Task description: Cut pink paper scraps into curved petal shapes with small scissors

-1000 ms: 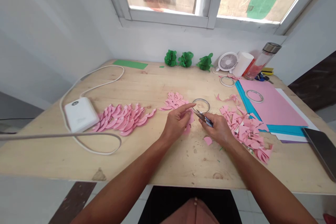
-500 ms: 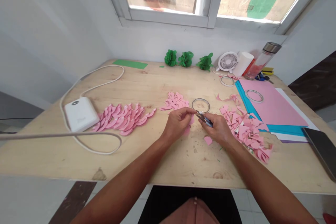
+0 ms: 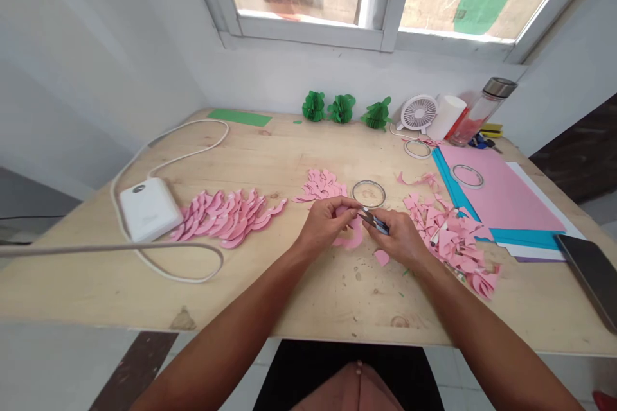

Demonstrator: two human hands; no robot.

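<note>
While both hands are working close together over a pale wooden worktop (image 3: 308,308), the left hand (image 3: 324,223) is steadying a curved piece of pink paper (image 3: 354,239), its grip pinching the piece between thumb and fingers. The right hand (image 3: 396,231) is holding a small pair of scissors (image 3: 378,222), its grip wrapping around the handles, with the blades pointing toward the left fingertips. The pink piece is showing below the left fingers, between the two hands. Just beyond them, a narrow ring (image 3: 353,194) is lying flat, with a heap of small pink cutouts (image 3: 322,185) sitting to its left. Farther left, scalloped pink strips (image 3: 231,218) are overlapping beside a white device (image 3: 150,210). A loose pink scrap (image 3: 382,257) is lying on the near side of the right hand, while pink offcuts (image 3: 457,241) are spreading to its right. Stacked colored sheets (image 3: 515,199) are lying past that heap, another ring (image 3: 454,173) resting on top. Along the wall, three green paper clusters (image 3: 341,109) are standing near a white fan (image 3: 419,113).
</note>
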